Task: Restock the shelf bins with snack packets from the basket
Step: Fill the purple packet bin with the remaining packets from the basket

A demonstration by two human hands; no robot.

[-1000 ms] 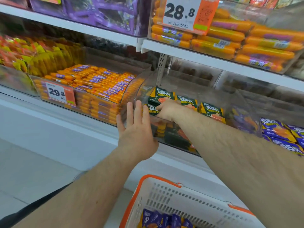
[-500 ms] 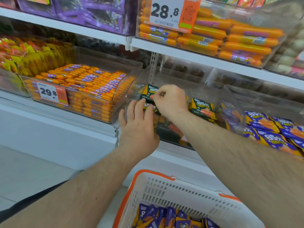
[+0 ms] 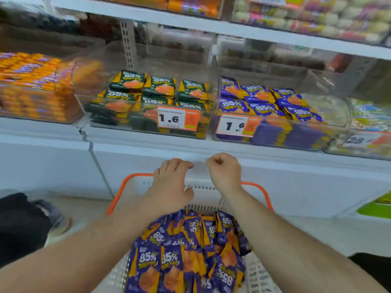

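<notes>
A shop: shelf bins [image 3: 146,115] of packets behind price tags [image 3: 178,119] (both reading 1.6), above a basket [image 3: 213,197].

Single head cam, worn on the person, is looking fwd and down from close range, taking in the shelf bins [image 3: 146,115] straight ahead up top, the basket [image 3: 257,188] directly below, w/ both forearms reaching in from the bottom edge; no 2nd view to overlap

1. The basket [image 3: 257,192] runs off the bottom edge; both forearms cover much of its far wall.
2. The orange packets [image 3: 31,81] at far left are smeared by blur.
3. The top shelf bins [image 3: 317,20] are cut off and unreadable.
4. The rightmost price tag [image 3: 359,140] is too blurred to read.
</notes>
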